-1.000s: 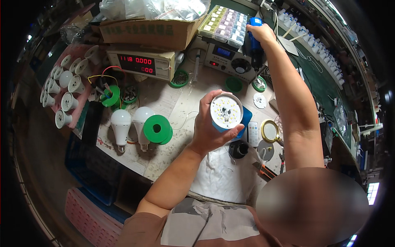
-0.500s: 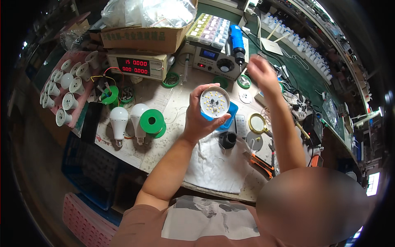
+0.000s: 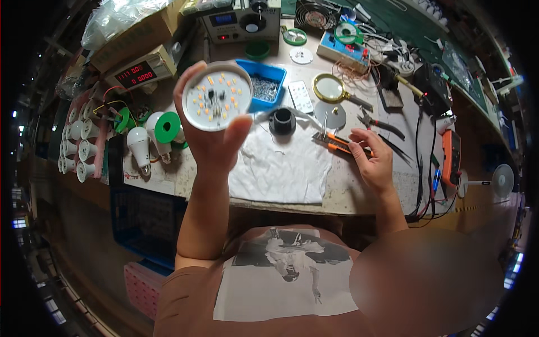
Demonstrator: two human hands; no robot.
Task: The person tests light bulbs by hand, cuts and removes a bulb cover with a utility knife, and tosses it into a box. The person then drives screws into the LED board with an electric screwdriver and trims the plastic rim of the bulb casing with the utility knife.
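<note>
My left hand [image 3: 209, 147] is closed around an LED bulb without its cover, raised above the bench. The bulb's round white LED board [image 3: 218, 96] faces up, with small yellow chips and dark parts in its middle. At the right, my right hand [image 3: 373, 159] has its fingers bent and apart, the thumb over the handle end of an orange-and-black utility knife [image 3: 335, 142]. The knife lies on the bench beside a white cloth [image 3: 283, 168]. A black round socket-like piece [image 3: 282, 122] stands at the cloth's far edge.
Behind the bulb sits a blue tray [image 3: 266, 85] of small parts. A magnifying glass [image 3: 329, 87], pliers [image 3: 384, 126] and a white remote [image 3: 300, 96] lie right of it. At the left are a green spool [image 3: 166, 128], a white bulb [image 3: 138, 145] and a power supply [image 3: 136, 73].
My right hand has come down from near the hanging blue screwdriver to the utility knife. My left hand still holds the bulb, now further left in view. The whole view has shifted.
</note>
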